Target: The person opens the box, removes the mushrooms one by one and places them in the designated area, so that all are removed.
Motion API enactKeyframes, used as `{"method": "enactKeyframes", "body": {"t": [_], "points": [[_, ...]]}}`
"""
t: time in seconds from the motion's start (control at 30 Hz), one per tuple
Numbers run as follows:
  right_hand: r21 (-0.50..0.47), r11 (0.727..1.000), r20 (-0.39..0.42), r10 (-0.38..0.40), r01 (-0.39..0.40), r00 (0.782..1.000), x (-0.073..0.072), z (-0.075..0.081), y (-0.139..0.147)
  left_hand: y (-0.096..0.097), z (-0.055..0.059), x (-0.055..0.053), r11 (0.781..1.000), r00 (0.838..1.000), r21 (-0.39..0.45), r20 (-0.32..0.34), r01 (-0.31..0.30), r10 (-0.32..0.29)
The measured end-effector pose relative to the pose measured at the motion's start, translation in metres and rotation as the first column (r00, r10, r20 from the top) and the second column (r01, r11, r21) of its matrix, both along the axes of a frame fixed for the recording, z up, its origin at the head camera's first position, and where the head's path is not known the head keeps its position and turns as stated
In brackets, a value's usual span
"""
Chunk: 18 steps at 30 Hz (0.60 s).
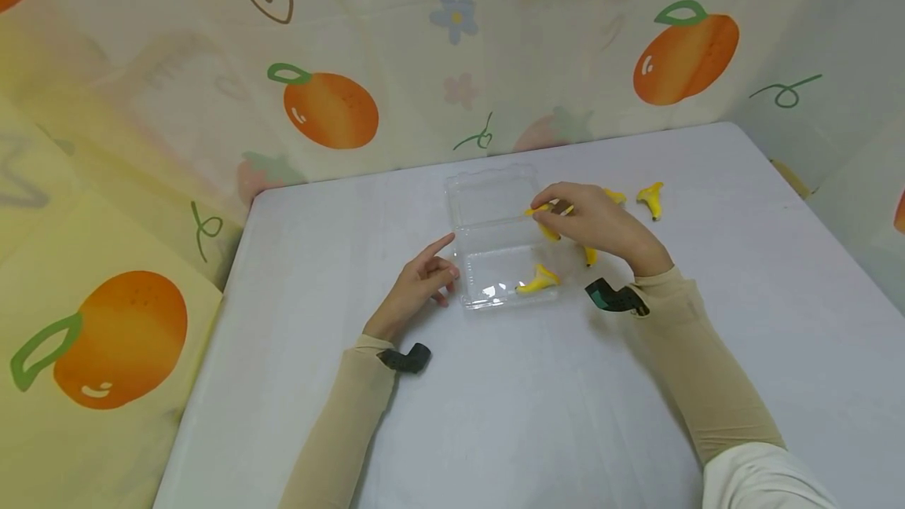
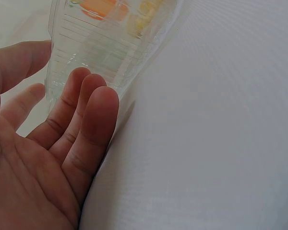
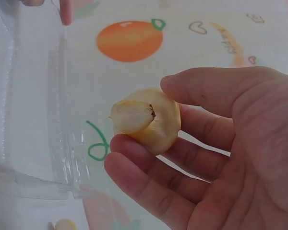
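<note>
While the right hand (image 1: 597, 217) pinches a yellow piece (image 3: 146, 120) with its fingers, the left hand's (image 1: 415, 285) fingers rest loosely at the clear box (image 1: 488, 264). Beyond the counter's (image 1: 523, 415) edge, the cloth (image 1: 396, 30) reads "Happy" (image 3: 227, 41).

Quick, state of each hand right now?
Left hand: open, fingers relaxed at the edge of the clear container.
Right hand: holding a yellow mushroom-shaped piece between thumb and fingers.

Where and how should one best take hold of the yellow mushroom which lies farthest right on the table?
Probably pinch the yellow mushroom by its narrow stem, coming from above, across its left and right sides: the stem lies at the near end, while the wider cap flares beyond.
</note>
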State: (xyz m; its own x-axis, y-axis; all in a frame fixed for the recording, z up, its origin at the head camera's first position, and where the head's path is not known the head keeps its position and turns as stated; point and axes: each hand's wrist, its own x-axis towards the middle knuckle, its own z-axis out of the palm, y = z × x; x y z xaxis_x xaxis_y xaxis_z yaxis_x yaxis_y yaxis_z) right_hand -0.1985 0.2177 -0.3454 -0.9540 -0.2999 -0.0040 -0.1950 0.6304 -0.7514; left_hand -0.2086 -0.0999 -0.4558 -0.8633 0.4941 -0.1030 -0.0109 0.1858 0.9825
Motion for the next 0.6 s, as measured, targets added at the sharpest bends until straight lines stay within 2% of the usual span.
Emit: {"method": "enactKeyframes", "body": {"t": [0.3,0.6], "points": [[0.025,0.999,0.013,-0.025,0.024,1.000,0.0008,0.0036,0.0045,-0.0002,-0.0015,-0.0010,1.000,1.000,0.005,0.003,0.006,-0.006],[0.035,0.999,0.010,-0.034,0.034,0.999,0.0000,0.0046,0.0066,-0.0005,-0.0035,-0.0020,1.000,1.000,0.009,-0.022,0.007,-0.007]]}}
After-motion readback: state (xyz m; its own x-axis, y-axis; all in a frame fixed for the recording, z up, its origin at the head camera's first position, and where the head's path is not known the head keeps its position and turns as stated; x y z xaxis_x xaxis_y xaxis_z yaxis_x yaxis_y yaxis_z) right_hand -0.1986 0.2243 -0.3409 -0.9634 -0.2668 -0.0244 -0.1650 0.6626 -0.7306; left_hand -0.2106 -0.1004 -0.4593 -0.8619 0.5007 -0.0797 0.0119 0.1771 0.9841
